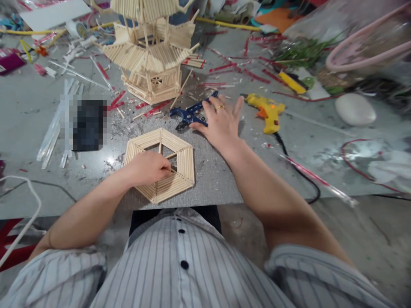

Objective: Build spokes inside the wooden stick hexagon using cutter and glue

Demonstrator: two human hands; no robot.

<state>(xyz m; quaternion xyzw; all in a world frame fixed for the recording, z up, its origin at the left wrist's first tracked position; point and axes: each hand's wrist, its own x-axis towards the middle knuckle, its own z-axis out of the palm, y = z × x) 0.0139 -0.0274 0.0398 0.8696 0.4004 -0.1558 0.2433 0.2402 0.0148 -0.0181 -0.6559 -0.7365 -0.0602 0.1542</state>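
Observation:
A flat hexagonal frame (185,164) made of thin wooden sticks lies near the table's front edge, with spokes crossing its open middle. My left hand (149,167) rests over it, fingers curled and pinched at a spoke by the inner rim; the fingertips are partly hidden. To the right, my right hand (223,122) is spread out, palm down, over a pair of blue-handled cutters (189,116). Its thumb and fingertips touch or nearly touch the handles, without closing round them. A tiered stick pagoda (150,60) stands upright behind the frame.
A yellow glue gun (266,111) with a black cord lies right of my right hand. Clear glue sticks (56,124) and a dark blurred object (88,125) are at left. Red wrapper strips, a yellow-handled knife (292,82) and a white rounded object (355,109) lie farther off.

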